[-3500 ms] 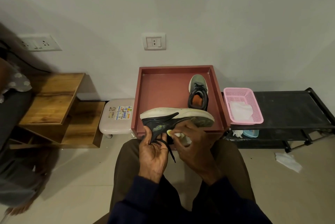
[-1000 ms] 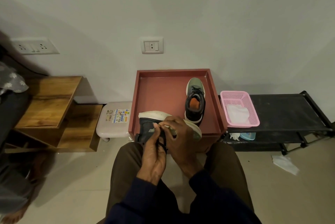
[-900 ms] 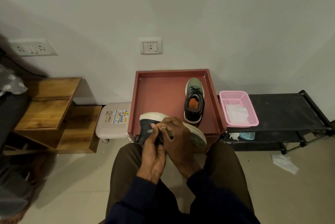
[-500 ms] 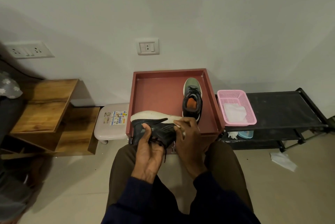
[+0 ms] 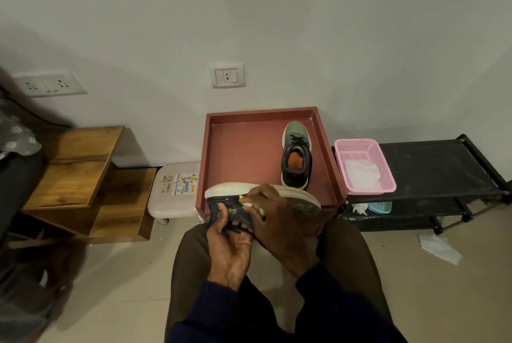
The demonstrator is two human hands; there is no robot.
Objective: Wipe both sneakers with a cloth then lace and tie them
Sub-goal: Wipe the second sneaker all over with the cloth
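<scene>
Sneaker (image 5: 221,205) sits sole-up over my knees, tipped further than half a second ago. My left hand (image 5: 230,245) grips its dark upper; my right hand (image 5: 279,220) is closed on a white cloth (image 5: 248,205) (mostly hidden), pressed near the sole. Second sneaker (image 5: 296,156) stands in the red tray (image 5: 238,148).

The right hand (image 5: 279,220) covers the middle of the held sneaker (image 5: 230,208), and the left hand (image 5: 231,245) hides its lower part, so the laces are mostly out of sight. A bit of white shows between the right fingers; whether it is a cloth cannot be told. At 9 o'clock, a dark figure (image 5: 16,176) is cut by the left edge. The sticker on the stool (image 5: 177,204) is too small to read. Under the rack (image 5: 432,170), at 3 o'clock, the blue and white items are unclear.
</scene>
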